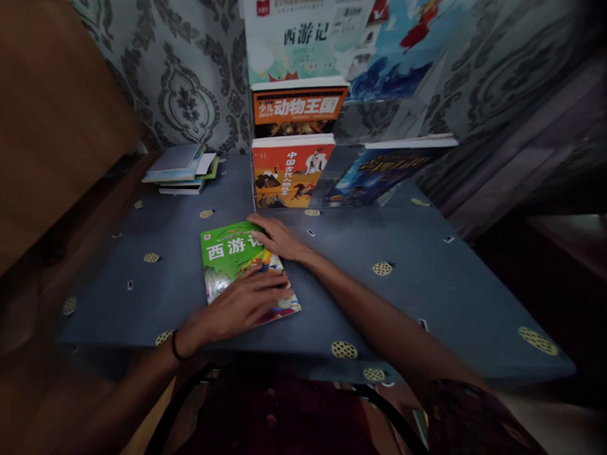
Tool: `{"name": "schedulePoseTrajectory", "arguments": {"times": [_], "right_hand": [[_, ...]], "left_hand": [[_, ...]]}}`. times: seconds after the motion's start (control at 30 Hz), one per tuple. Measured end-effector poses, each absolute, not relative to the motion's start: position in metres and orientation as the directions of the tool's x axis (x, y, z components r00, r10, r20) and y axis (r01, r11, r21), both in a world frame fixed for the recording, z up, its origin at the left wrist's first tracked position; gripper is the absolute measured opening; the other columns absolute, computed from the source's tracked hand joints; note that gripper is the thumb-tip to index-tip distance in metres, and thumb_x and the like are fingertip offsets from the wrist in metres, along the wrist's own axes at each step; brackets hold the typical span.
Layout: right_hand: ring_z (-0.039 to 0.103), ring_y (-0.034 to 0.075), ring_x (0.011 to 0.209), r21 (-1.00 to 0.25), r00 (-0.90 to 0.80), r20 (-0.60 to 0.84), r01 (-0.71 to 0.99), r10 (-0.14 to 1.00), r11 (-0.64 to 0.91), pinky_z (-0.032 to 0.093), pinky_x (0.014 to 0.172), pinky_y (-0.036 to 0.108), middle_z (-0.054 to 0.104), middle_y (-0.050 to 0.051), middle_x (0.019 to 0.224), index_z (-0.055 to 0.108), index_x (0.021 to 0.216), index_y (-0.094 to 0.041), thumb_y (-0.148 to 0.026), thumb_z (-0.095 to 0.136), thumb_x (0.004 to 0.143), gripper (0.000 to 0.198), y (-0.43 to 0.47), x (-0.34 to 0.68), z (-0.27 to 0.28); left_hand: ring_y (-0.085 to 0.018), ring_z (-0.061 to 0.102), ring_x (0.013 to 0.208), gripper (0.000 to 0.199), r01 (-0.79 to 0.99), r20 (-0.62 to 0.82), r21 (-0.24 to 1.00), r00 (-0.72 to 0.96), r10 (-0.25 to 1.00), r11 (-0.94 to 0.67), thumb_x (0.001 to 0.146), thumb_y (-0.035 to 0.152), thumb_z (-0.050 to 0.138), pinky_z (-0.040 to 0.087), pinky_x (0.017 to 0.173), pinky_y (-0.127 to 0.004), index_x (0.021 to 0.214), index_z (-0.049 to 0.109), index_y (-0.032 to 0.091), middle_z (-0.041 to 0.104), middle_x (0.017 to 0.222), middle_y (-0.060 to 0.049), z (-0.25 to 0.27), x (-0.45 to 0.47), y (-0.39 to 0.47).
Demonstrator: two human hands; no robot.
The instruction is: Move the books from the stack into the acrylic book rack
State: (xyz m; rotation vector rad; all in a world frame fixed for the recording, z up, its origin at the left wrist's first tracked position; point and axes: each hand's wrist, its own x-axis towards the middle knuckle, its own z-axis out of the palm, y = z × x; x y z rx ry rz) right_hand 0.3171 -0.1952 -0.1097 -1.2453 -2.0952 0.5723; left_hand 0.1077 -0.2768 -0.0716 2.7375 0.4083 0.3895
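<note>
Head view: both hands are down on one book, right in front of the person.
Left hand: the left hand [246, 304] lies flat, fingers spread and pointing right, palm pressed on the lower half of the cover; nothing is gripped. A dark band sits on its wrist.
Right hand: the right hand [278, 236] reaches in from the right, fingers loosely extended and resting on the top right corner of the cover, not closed around it.
Book in hand: the green book [227, 255] lies face up and closed on the table, slightly turned, near the front edge.
Table: the grey table [431, 278] carries a dotted cloth.
Behind the hands: an orange book [290, 170] stands upright, a dark blue book [380, 170] leans just beside it, and an animal book [298, 108] stands above.
Far left: a stack of books [181, 170] lies flat at the back corner.
Wall: a poster [310, 32] hangs above.
</note>
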Motion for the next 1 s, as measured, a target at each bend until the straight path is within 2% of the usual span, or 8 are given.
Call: {"name": "schedulePoseTrajectory", "arguments": {"times": [0.1, 0.17, 0.23, 0.33, 0.47, 0.63, 0.77, 1.0], "right_hand": [[0.034, 0.026, 0.151, -0.545, -0.361, 0.267, 0.708, 0.893, 0.449, 0.025, 0.123, 0.055, 0.046, 0.013, 0.157, 0.049, 0.148, -0.019, -0.043, 0.042, 0.104, 0.051, -0.201, 0.312, -0.111], [0.034, 0.028, 0.151, -0.481, -0.359, 0.253, 0.759, 0.898, 0.439, 0.022, 0.123, 0.058, 0.045, 0.014, 0.157, 0.051, 0.146, -0.019, -0.038, 0.044, 0.103, 0.048, -0.205, 0.309, -0.108], [0.036, 0.030, 0.150, -0.420, -0.362, 0.242, 0.797, 0.900, 0.434, 0.018, 0.123, 0.062, 0.046, 0.015, 0.156, 0.054, 0.144, -0.019, -0.034, 0.043, 0.103, 0.045, -0.208, 0.304, -0.102], [0.039, 0.033, 0.148, -0.364, -0.387, 0.216, 0.820, 0.897, 0.442, 0.014, 0.122, 0.067, 0.047, 0.018, 0.155, 0.055, 0.143, -0.017, -0.032, 0.042, 0.103, 0.044, -0.217, 0.288, -0.091], [0.036, 0.037, 0.148, -0.313, -0.478, 0.150, 0.807, 0.866, 0.500, 0.018, 0.122, 0.066, 0.043, 0.023, 0.156, 0.052, 0.144, -0.009, -0.033, 0.046, 0.102, 0.049, -0.242, 0.247, -0.083], [0.034, 0.036, 0.150, -0.275, -0.464, 0.197, 0.819, 0.863, 0.503, 0.024, 0.123, 0.060, 0.043, 0.024, 0.156, 0.048, 0.147, -0.009, -0.044, 0.049, 0.102, 0.058, -0.285, 0.193, -0.083], [0.030, 0.036, 0.151, -0.240, -0.469, 0.160, 0.835, 0.868, 0.496, 0.025, 0.124, 0.055, 0.037, 0.029, 0.157, 0.042, 0.148, 0.004, -0.049, 0.051, 0.101, 0.072, -0.311, 0.174, -0.081], [0.025, 0.031, 0.154, -0.185, -0.608, 0.204, 0.746, 0.767, 0.640, 0.020, 0.127, 0.052, 0.036, 0.022, 0.160, 0.042, 0.150, -0.001, -0.056, 0.050, 0.100, 0.075, -0.353, 0.182, -0.087]], "left_hand": [[-0.021, 0.056, 0.135, 0.039, 0.443, 0.325, 0.417, 0.743, 0.586, -0.793, 0.106, 0.027, 0.035, 0.044, 0.116, -0.048, 0.135, 0.060, 0.025, 0.065, 0.139, -0.008, -0.082, 0.085, -0.250], [-0.024, 0.055, 0.136, 0.039, 0.603, 0.351, 0.401, 0.595, 0.724, -0.690, 0.104, 0.026, 0.034, 0.043, 0.116, -0.051, 0.132, 0.061, 0.021, 0.064, 0.141, -0.011, -0.090, 0.067, -0.230], [-0.025, 0.052, 0.139, 0.039, 0.674, 0.333, 0.398, 0.526, 0.782, -0.623, 0.102, 0.027, 0.036, 0.040, 0.119, -0.051, 0.132, 0.060, 0.017, 0.059, 0.145, -0.013, -0.097, 0.051, -0.214], [-0.023, 0.047, 0.143, 0.042, 0.656, 0.295, 0.436, 0.543, 0.786, -0.616, 0.101, 0.028, 0.037, 0.036, 0.122, -0.049, 0.135, 0.058, 0.015, 0.056, 0.150, -0.014, -0.100, 0.038, -0.198], [-0.022, 0.043, 0.147, 0.043, 0.620, 0.281, 0.465, 0.574, 0.769, -0.632, 0.102, 0.030, 0.036, 0.032, 0.124, -0.049, 0.138, 0.056, 0.017, 0.053, 0.152, -0.012, -0.101, 0.033, -0.191], [-0.021, 0.040, 0.148, 0.048, 0.567, 0.298, 0.471, 0.618, 0.727, -0.675, 0.104, 0.035, 0.032, 0.030, 0.124, -0.046, 0.142, 0.053, 0.014, 0.052, 0.153, -0.013, -0.108, 0.027, -0.186], [-0.022, 0.040, 0.148, 0.050, 0.555, 0.313, 0.475, 0.618, 0.721, -0.683, 0.105, 0.039, 0.031, 0.030, 0.124, -0.046, 0.141, 0.055, 0.015, 0.052, 0.153, -0.013, -0.113, 0.024, -0.183], [-0.023, 0.040, 0.149, 0.055, 0.558, 0.298, 0.470, 0.630, 0.717, -0.685, 0.105, 0.043, 0.029, 0.029, 0.125, -0.046, 0.142, 0.054, 0.011, 0.051, 0.154, -0.016, -0.109, 0.025, -0.185]]}}
